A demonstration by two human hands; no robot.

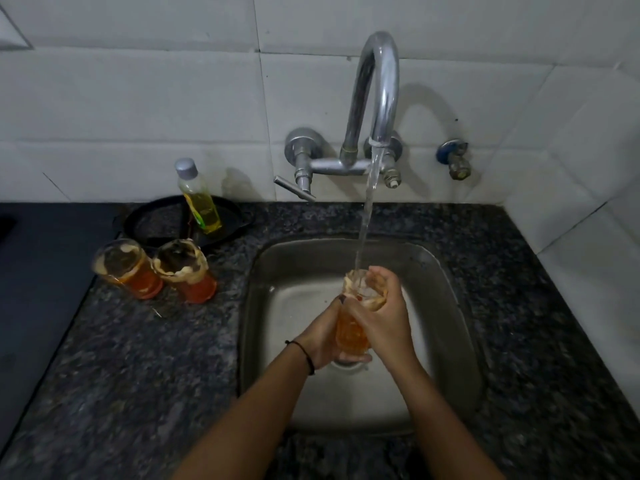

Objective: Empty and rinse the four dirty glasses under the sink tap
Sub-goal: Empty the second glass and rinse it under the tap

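Observation:
A ribbed glass (350, 332) with orange liquid and foam at the rim is held upright over the steel sink (277, 258). My left hand (323, 337) grips its lower part and base. My right hand (384, 317) wraps its upper part, fingers curled over the rim. Water runs from the chrome tap (379, 95) straight into the glass mouth. Two more dirty glasses stand on the counter left of the sink: one (126, 268) further left, one (187, 270) closer to the sink, both with orange liquid and foam.
A bottle of yellow liquid (199, 199) stands on a black dish (152, 220) behind the glasses. The tap lever (294, 188) juts left of the spout. A small wall valve (455, 159) sits right. Dark granite counter (156, 358) surrounds the sink.

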